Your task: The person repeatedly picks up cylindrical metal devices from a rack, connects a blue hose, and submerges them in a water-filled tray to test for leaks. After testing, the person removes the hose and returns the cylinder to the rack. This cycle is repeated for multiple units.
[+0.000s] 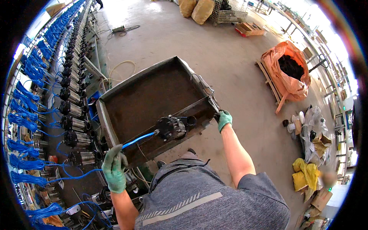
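Observation:
My left hand (115, 168), in a green and grey glove, is closed on a blue cable (138, 140) at the near left corner of a metal tank. The cable runs from there to a black round pump (171, 128) with bolts around its end. This pump sits upright in the tank's narrow near section, its lower part hidden. At the tank's right edge, my gloved right hand (223, 120) is wrapped around a silver metal hand tool (213, 102). Its exact kind is too small to tell. The rectangular tank (109, 122) has a dark brown inside.
On the left stands a long row of silver and black pumps (73, 110) with coiled blue cables (25, 163). An orange sack (279, 85) of black pieces rests on a pallet at right. Yellow bags (306, 176) lie below it. A wire cage (230, 15) stands far back.

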Demonstrator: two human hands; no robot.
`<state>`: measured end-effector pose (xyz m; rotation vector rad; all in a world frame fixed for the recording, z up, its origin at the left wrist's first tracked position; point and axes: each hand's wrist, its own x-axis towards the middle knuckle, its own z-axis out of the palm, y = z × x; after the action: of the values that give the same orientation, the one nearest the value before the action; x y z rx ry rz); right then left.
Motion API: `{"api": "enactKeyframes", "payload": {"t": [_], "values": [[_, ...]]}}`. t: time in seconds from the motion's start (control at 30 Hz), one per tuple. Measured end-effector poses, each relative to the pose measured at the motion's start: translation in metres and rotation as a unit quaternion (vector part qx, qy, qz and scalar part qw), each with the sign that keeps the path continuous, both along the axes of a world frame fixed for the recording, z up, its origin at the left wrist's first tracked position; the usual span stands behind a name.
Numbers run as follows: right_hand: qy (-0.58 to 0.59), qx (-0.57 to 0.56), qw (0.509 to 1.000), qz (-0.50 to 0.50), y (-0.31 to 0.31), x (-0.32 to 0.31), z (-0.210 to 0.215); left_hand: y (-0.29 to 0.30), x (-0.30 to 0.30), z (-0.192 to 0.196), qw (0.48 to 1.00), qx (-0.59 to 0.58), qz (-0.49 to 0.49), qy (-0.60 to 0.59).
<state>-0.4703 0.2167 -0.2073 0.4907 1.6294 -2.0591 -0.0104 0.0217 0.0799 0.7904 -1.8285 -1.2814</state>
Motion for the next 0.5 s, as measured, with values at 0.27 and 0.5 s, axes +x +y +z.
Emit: {"api": "enactKeyframes", "payload": {"t": [0.27, 0.5], "values": [[0.184, 0.331, 0.901, 0.211, 0.007, -0.012, -0.023, 0.008, -0.041, -0.013, 0.989, -0.008, -0.124, -0.074], [0.364, 0.459, 0.765, 0.27, 0.025, 0.017, 0.019, 0.013, -0.043, -0.007, 0.987, -0.039, -0.132, -0.081]]}}
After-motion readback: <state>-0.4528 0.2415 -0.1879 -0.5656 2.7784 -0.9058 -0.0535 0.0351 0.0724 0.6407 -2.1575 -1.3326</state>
